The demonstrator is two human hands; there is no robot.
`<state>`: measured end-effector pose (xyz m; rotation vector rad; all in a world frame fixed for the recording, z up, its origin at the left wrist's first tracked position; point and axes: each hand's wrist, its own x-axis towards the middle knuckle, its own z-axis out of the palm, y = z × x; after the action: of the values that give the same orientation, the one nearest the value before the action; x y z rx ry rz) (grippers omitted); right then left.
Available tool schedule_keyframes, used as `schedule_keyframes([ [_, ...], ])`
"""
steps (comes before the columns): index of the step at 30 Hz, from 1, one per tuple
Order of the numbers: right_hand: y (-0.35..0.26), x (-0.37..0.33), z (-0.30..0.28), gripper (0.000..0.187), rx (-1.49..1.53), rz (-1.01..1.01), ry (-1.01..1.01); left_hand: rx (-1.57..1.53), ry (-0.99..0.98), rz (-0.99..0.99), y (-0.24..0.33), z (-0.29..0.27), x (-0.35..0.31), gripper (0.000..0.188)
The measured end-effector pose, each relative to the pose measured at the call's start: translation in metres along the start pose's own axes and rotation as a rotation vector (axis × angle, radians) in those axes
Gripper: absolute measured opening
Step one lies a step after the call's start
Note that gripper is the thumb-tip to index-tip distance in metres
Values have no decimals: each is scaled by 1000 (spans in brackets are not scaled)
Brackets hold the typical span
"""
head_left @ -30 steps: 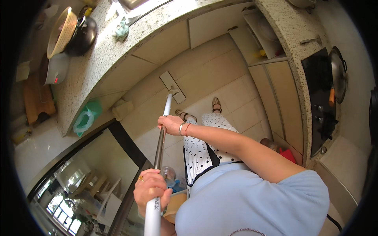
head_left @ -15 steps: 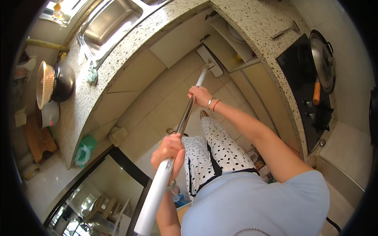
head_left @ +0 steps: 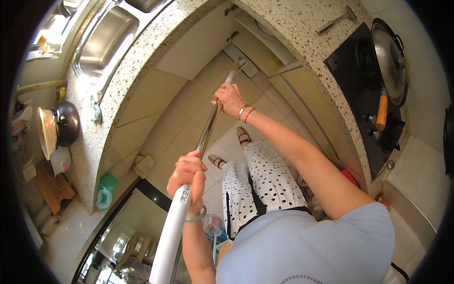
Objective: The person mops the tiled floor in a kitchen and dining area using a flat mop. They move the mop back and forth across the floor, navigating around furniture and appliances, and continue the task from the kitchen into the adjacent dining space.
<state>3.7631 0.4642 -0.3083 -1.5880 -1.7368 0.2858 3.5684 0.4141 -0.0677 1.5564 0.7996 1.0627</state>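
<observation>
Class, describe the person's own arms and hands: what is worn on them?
Both hands are gloveless. The left hand has a yellowish ring, with a pale green bangle at its wrist. The right hand has a silvery bracelet and a thin red band at its wrist. The right sleeve is short and light blue.

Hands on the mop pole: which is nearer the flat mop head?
The right hand, beside the red wristband; the left hand, beside the green bangle, grips the pole farther back.
</observation>
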Motion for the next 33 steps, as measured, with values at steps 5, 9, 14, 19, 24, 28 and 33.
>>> schedule_keyframes([
  [5, 17, -4, 11, 19, 291, 145, -194, 36, 51, -46, 2, 10, 0, 16],
  [9, 20, -23, 10, 14, 297, 148, -215, 67, 41, -68, 5, 15, -13, 17],
  [14, 12, -45, 0, 13, 307, 173, -187, 113, -19, -82, 13, 16, -26, 19],
  [19, 3, -83, -11, 15, 281, 195, -175, 66, -22, -72, 17, 23, -54, 19],
  [24, -15, -130, -21, 16, 278, 249, -174, 26, -13, -103, 23, 24, -92, 21],
  [28, -23, -171, -34, 16, 256, 267, -157, -23, -28, -61, 21, 28, -123, 15],
  [33, -34, -219, -50, 18, 231, 358, -146, -63, -64, -164, 26, 38, -148, 30],
])
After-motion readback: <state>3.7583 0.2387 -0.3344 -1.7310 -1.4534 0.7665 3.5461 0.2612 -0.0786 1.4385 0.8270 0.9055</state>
